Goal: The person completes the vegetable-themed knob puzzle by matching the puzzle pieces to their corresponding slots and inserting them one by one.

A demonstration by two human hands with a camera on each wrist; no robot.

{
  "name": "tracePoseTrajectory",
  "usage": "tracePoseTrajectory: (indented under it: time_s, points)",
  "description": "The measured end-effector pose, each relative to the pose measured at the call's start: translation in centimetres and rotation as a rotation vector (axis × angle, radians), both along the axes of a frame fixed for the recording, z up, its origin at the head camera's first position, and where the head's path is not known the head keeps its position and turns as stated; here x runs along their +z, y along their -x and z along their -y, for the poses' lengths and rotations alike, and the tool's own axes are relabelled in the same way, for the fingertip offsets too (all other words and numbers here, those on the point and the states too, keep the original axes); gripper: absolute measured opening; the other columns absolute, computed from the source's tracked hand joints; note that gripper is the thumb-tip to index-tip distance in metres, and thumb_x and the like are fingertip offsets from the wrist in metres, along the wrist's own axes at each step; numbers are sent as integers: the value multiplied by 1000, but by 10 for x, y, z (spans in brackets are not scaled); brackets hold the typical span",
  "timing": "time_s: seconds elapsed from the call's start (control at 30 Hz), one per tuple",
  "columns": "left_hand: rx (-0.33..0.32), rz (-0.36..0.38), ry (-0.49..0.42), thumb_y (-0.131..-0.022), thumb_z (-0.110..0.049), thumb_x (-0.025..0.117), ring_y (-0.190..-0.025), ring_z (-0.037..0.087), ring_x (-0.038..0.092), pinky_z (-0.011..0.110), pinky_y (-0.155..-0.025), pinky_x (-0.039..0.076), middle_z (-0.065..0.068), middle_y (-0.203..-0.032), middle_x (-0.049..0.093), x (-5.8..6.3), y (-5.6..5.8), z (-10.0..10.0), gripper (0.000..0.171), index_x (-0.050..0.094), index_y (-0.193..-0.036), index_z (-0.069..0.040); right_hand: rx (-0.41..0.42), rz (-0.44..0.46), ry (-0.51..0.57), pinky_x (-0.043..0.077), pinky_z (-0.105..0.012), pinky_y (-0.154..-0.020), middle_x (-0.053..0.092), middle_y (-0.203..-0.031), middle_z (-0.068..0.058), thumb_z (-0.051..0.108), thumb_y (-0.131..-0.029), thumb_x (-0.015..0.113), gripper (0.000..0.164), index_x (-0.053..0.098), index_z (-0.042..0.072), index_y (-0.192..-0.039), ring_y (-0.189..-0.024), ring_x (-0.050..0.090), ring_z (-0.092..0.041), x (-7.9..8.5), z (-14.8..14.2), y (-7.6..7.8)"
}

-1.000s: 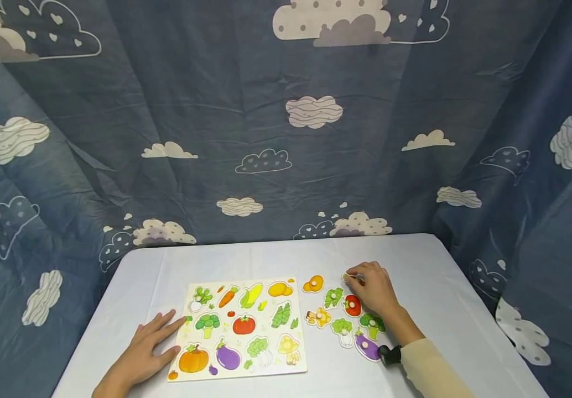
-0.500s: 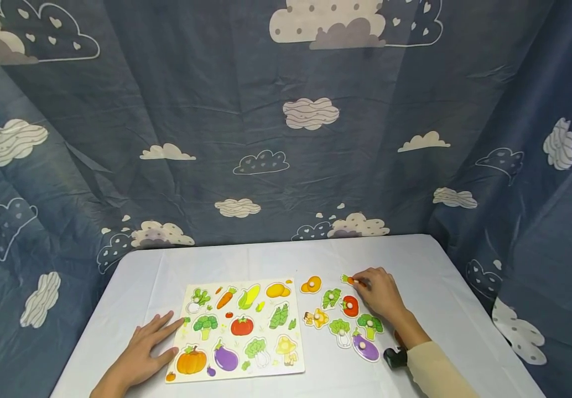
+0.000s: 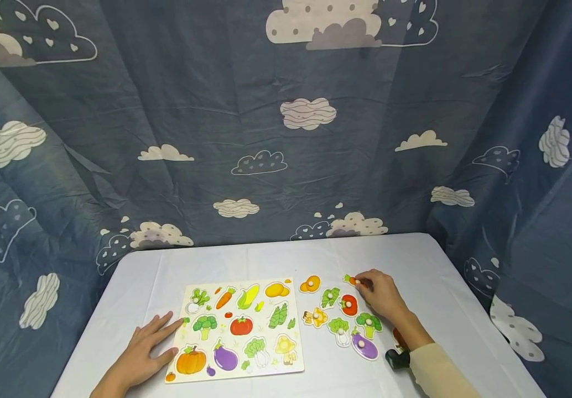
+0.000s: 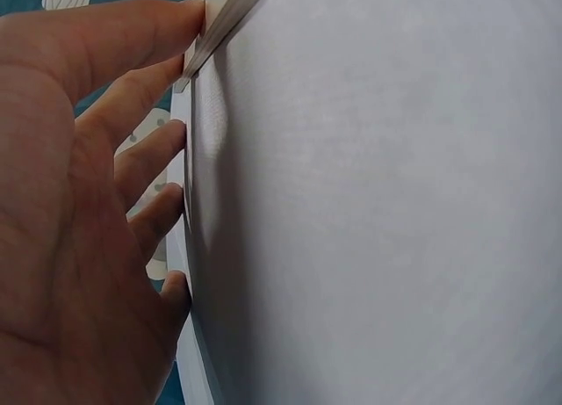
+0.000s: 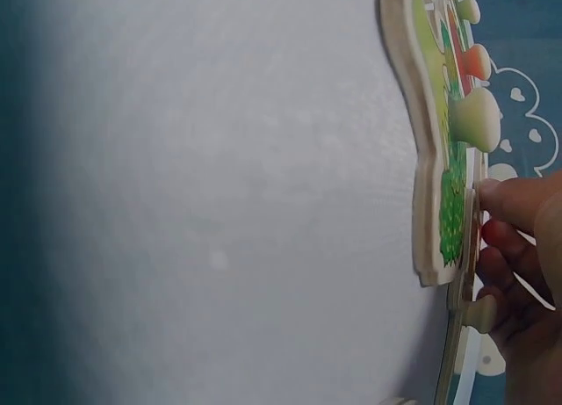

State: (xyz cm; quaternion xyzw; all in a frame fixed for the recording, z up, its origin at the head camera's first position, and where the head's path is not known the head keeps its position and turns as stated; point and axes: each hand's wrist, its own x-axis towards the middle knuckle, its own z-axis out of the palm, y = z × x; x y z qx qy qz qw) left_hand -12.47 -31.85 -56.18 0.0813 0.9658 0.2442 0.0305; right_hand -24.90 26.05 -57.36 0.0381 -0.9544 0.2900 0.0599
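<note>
My left hand (image 3: 139,351) lies spread at the left edge of the vegetable puzzle board (image 3: 300,359), its index finger and thumb touching that edge. In the left wrist view the thumb (image 4: 132,38) meets the board's side and the other fingers are spaced apart. At the far right of the loose pieces, my right hand (image 3: 381,296) pinches a carrot puzzle piece (image 3: 349,279); the carrot's leafy end shows and its other end is hidden by the fingers. The right wrist view shows the curled fingers (image 5: 518,256) partly behind a green knobbed piece (image 5: 452,203).
Between board and right hand lie knobbed pieces: a potato (image 3: 310,284), a tomato (image 3: 348,304), a mushroom (image 3: 320,317), a broccoli (image 3: 368,323), an eggplant (image 3: 364,345) and several others. A brownish piece (image 3: 399,338) shows partly beneath the right forearm. A cloud-patterned curtain (image 3: 216,110) hangs behind the white table.
The right hand has shifted slightly right and nearer, uncovering more of the carrot piece and a brownish piece by the wrist. My left hand stays at the board's edge.
</note>
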Motion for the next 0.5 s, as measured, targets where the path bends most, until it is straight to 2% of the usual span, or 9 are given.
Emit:
tracePoseTrajectory:
  time_s: [0.2,0.5]
  points:
    - [-1,-5,2,-89,-51,72,-148,55,32,84,-113,15,17,-160,46,-2,0,1,63,62,-144,-24,-14,21,5,62,-47,-93,71,-108,-10,17,-93,78,26,75,7,-117,-92,63,-22,0,-1,-1]
    - [-7,-4,1,-90,-52,71,-148,55,31,84,-113,15,16,-160,46,-2,0,1,63,61,-145,-24,14,19,1,62,-43,-86,71,-102,-8,14,-94,76,22,76,6,-114,-86,60,-18,1,-2,-2]
